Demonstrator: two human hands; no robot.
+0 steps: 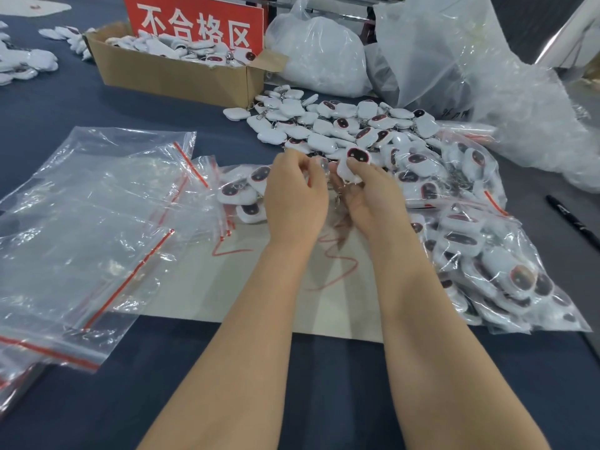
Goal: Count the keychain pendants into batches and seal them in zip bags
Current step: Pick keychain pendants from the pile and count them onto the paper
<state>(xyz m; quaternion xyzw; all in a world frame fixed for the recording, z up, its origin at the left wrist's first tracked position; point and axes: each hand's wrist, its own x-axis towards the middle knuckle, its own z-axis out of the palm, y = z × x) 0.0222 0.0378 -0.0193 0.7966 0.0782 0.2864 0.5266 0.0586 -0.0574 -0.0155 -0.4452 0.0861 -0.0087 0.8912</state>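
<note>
The right hand (367, 193) grips one keychain pendant (352, 162), dark face up, its long axis running near to far with the metal ring hanging at the near end. The left hand (295, 196) curls its fingers just beside it; whether they pinch anything is too blurred to tell. Behind lies a loose pile of pendants (341, 128), too many to count. Filled zip bags (487, 254) crowd the right, with perhaps one more (240, 196) just left of the hands. Empty zip bags (91, 222) lie left, a cardboard box (175, 73) far and one pen (571, 222) right.

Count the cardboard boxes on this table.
1: the cardboard box at the back left, before the red sign, holding pendants. More could hide behind the plastic sacks.
</note>
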